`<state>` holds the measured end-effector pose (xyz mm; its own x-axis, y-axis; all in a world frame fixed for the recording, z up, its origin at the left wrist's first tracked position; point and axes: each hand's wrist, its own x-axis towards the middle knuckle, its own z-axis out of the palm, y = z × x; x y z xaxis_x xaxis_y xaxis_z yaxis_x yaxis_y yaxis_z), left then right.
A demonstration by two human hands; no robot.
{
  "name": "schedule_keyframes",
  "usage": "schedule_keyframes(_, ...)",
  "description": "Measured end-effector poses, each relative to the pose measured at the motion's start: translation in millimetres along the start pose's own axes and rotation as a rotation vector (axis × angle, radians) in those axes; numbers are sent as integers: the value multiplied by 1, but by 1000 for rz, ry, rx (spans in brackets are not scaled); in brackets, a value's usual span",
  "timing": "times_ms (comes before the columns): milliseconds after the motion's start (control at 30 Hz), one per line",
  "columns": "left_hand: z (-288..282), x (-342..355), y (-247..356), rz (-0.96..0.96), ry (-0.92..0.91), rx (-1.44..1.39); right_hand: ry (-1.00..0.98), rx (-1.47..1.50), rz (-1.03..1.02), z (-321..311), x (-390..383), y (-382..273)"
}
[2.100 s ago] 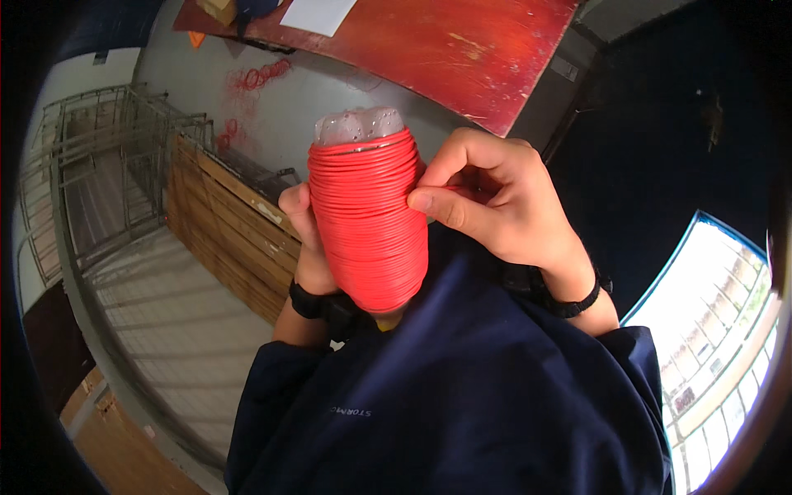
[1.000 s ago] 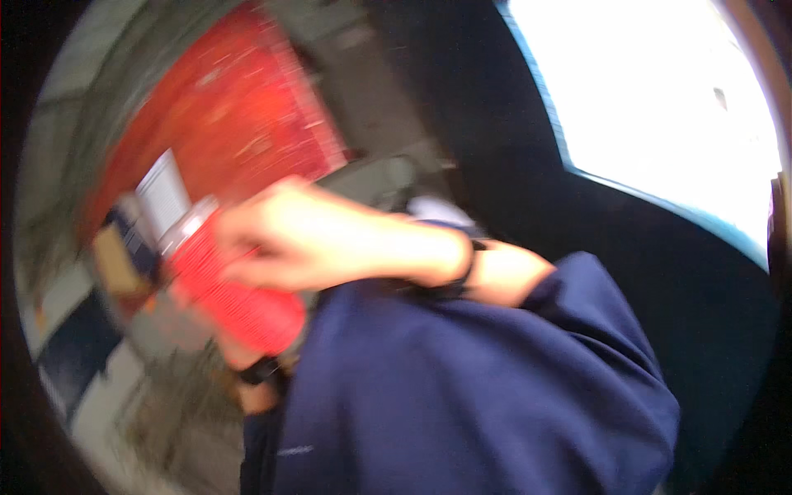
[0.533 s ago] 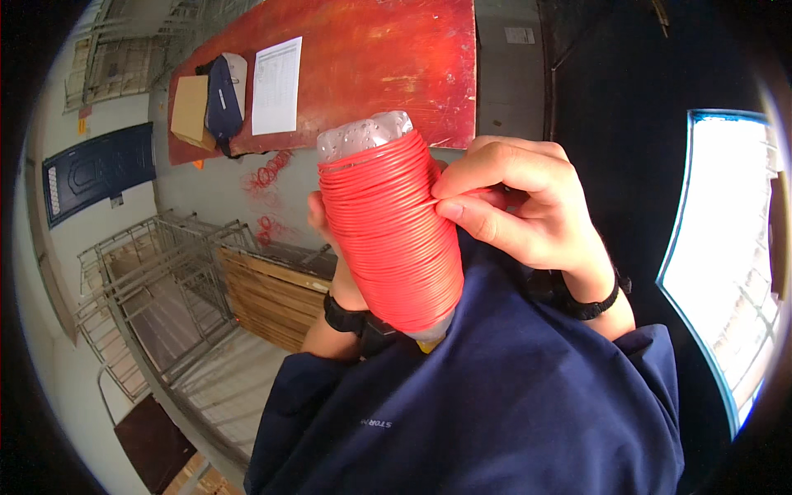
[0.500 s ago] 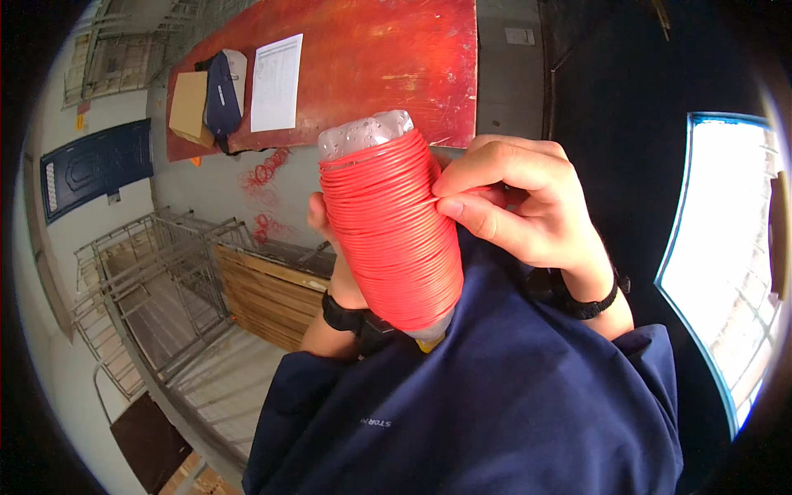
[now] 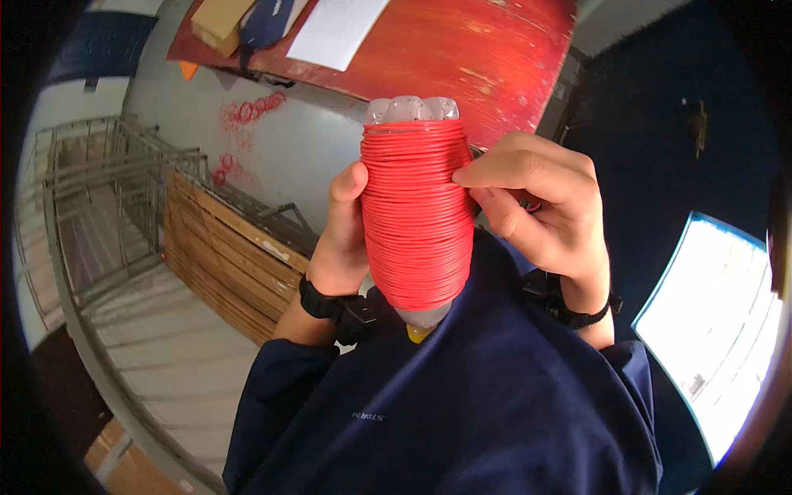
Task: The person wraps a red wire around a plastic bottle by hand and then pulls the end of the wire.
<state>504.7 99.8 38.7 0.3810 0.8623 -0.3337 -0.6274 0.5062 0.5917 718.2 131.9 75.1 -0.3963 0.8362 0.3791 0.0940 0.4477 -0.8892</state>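
Observation:
An upside-down plastic bottle point(image 5: 419, 301) is upright in the middle of the view, with red cord point(image 5: 417, 219) wound round it in many close turns. Its clear lobed base is at the top and a yellow cap at the bottom. My left hand point(image 5: 342, 231) grips it from the left side, thumb along the coil and other fingers hidden behind. My right hand point(image 5: 544, 210) is closed at the coil's upper right, the index fingertip touching the turns and the thumb just under it, with red cord between the fingers.
Beyond is a red table point(image 5: 487, 66) with paper point(image 5: 334, 29), a cardboard box point(image 5: 216, 25) and a dark bag point(image 5: 266, 21). Red loops point(image 5: 254, 109) are on the pale floor. A metal bed frame point(image 5: 87, 173) and wooden slats point(image 5: 223, 247) stand left, a bright window point(image 5: 705, 322) lower right.
Since half a second ago the bottle has become more upright, my left thumb shows more, and my right index fingertip has moved onto the turns. The surroundings have shifted as my head turned.

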Motion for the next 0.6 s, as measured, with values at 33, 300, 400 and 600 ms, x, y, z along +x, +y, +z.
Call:
schedule_keyframes(33, -10, -6, 6, -2, -23, -70, -23, 3, 0, 12, 9, 0)
schedule_keyframes(300, -70, -51, 60, 84, 84, -59, -185, 66, -26, 91, 62, 2)
schedule_keyframes(400, -98, -59, 73, 153, 47, -112, -220, 79, -7, 119, 79, 11)
schedule_keyframes(600, -131, -65, 101, 226, 120, -121, -310, 45, -30, 167, 115, 15)
